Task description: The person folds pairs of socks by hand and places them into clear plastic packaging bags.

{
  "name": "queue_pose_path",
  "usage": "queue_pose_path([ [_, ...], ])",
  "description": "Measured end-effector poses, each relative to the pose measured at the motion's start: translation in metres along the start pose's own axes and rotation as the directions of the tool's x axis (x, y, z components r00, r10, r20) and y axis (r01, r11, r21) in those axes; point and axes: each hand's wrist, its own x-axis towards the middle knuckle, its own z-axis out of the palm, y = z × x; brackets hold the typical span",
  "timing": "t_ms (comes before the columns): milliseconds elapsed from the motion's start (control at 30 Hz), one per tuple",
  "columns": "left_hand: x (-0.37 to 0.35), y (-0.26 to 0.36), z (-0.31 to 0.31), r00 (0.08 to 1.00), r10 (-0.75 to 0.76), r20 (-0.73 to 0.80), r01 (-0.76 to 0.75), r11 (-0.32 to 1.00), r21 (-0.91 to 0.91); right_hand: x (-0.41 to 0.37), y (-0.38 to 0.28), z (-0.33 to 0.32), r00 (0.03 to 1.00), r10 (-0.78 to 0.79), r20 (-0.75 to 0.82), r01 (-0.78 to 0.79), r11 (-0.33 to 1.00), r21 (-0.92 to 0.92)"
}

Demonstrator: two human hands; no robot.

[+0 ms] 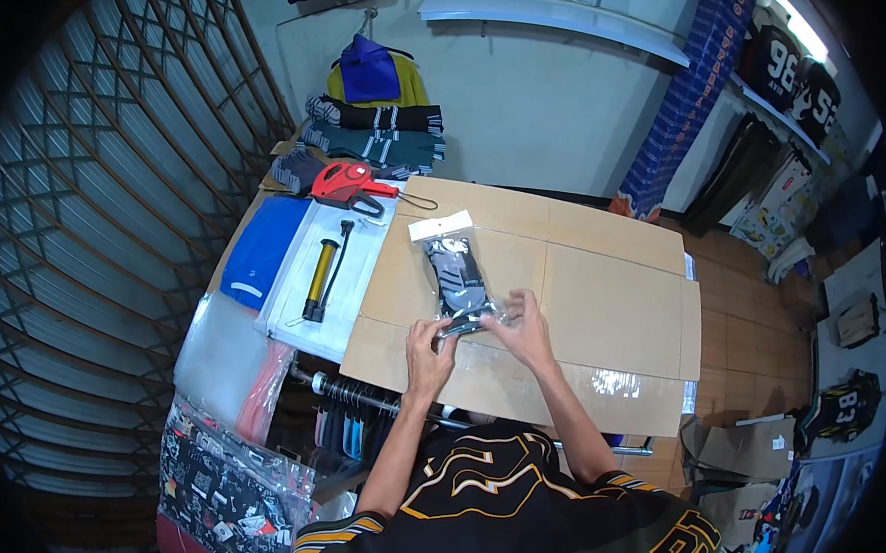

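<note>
A clear plastic packet (456,276) with a white header strip and folded black and grey fabric inside lies on the brown cardboard sheet (604,293). My left hand (430,355) is closed on the packet's lower left corner, thumb and fingers pinched at the near edge. At the lower right corner is my right hand (522,329), its thumb on the plastic and its other fingers raised and spread apart.
Left of the cardboard are a yellow hand pump (319,281), a red tagging tool (348,183) and a blue packet (262,248). Folded dark garments (376,145) are stacked at the back left. Hangers on a rail (354,396) show below the near edge.
</note>
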Motion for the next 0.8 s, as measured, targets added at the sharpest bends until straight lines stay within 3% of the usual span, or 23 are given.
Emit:
queue_pose_path([
  [67,0.005,0.005,-0.005,1.0,-0.01,0.009,0.011,0.997,-0.08,-0.012,-0.015,-0.009,0.922,-0.384,-0.058,0.387,0.92,0.062],
  [100,0.006,0.011,-0.009,0.999,0.021,0.025,-0.02,0.998,-0.066,-0.011,-0.014,-0.012,0.922,-0.381,-0.064,0.385,0.921,0.058],
  [167,0.008,0.027,-0.016,0.997,0.054,0.05,-0.052,0.997,-0.053,-0.007,-0.011,-0.019,0.879,-0.455,0.14,0.469,0.879,-0.086],
  [233,0.013,0.047,-0.027,0.971,0.239,0.003,-0.239,0.968,0.074,-0.001,-0.011,-0.03,0.862,-0.477,0.171,0.49,0.87,-0.048],
  [267,0.016,0.054,-0.031,0.971,0.237,0.002,-0.237,0.968,0.077,0.002,-0.015,-0.035,0.841,-0.501,0.204,0.514,0.858,-0.009],
  [333,0.023,0.068,-0.038,0.972,0.227,0.069,-0.217,0.967,-0.131,0.0,-0.039,-0.052,0.834,-0.522,0.179,0.522,0.851,0.052],
  [367,0.025,0.076,-0.04,0.972,0.227,0.068,-0.217,0.967,-0.131,0.001,-0.047,-0.06,0.821,-0.542,0.179,0.52,0.839,0.159],
  [433,0.026,0.094,-0.045,0.985,0.141,0.101,-0.107,0.952,-0.286,0.002,-0.063,-0.072,0.796,-0.584,0.161,0.532,0.801,0.277],
  [467,0.028,0.104,-0.047,0.985,0.138,0.104,-0.103,0.953,-0.285,0.0,-0.072,-0.077,0.798,-0.581,0.162,0.528,0.803,0.277],
  [533,0.036,0.124,-0.049,0.994,0.001,0.108,0.044,0.91,-0.412,-0.003,-0.087,-0.082,0.921,-0.356,0.16,0.269,0.877,0.398],
  [600,0.046,0.128,-0.04,0.996,0.01,0.088,0.036,0.864,-0.503,0.004,-0.093,-0.078,0.897,-0.426,0.119,0.353,0.852,0.386],
  [667,0.054,0.114,-0.027,0.977,-0.112,0.179,0.199,0.774,-0.602,0.011,-0.092,-0.073,0.963,-0.213,0.162,0.125,0.894,0.43],
  [733,0.058,0.09,-0.011,0.977,-0.102,0.189,0.195,0.785,-0.587,0.026,-0.062,-0.054,0.968,-0.211,0.133,0.142,0.905,0.4],
  [800,0.06,0.062,0.004,0.944,-0.197,0.266,0.302,0.838,-0.453,0.038,-0.038,-0.038,0.98,-0.18,0.085,0.156,0.96,0.232],
])
